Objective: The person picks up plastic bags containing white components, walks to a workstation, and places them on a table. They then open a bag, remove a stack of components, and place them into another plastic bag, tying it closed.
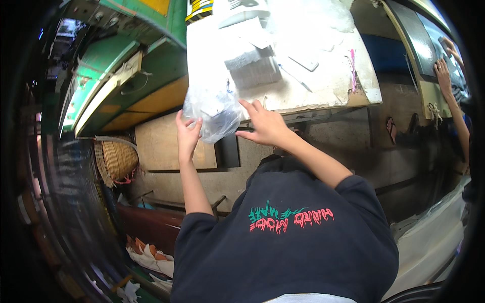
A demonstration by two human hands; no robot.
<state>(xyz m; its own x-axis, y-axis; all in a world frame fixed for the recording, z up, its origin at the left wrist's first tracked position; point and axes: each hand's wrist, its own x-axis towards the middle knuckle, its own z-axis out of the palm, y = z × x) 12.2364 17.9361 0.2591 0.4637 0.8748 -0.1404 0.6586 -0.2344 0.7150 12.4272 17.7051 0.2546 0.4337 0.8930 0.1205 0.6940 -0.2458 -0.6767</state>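
Observation:
At the table's near left corner, a crumpled clear plastic bag (214, 112) bulges out past the edge, with something pale and bluish inside that I cannot make out. My left hand (187, 135) holds its left side, thumb and fingers curled at the plastic. On the opposite side my right hand (266, 124) grips the bag between spread thumb and forefinger. Just beyond the bag, a stack of white paper pieces (255, 70) sits on the white table (323, 91). To the right of the stack lie a pen (296, 77) and a flat white object (304, 61).
Green machinery (108, 76) flanks the table on the left. A woven basket (118, 160) stands below it, near a wooden board (169, 144). Pink string (352, 68) hangs at the table's right side. Another person's hands (443, 76) touch a panel at far right.

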